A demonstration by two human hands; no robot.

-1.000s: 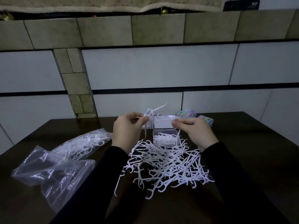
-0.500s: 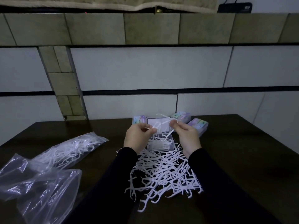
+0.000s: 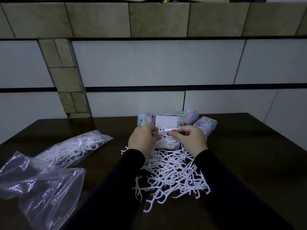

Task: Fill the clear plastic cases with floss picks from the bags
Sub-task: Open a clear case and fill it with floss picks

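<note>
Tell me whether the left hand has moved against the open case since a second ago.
Yes. The left hand, pinching floss picks, has shifted right toward the open clear case and dropped below its lid.

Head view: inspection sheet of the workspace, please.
Surface: dark wooden table.
Job's things: open clear plastic case, partly filled; loose pile of white floss picks; clear bag of picks.
Clutter: crumpled empty clear bag; three closed labelled cases behind.
Grippers: left hand and right hand pinch picks in fingers over the case.
Cables: nothing seen.
Surroundings: tiled wall.
</note>
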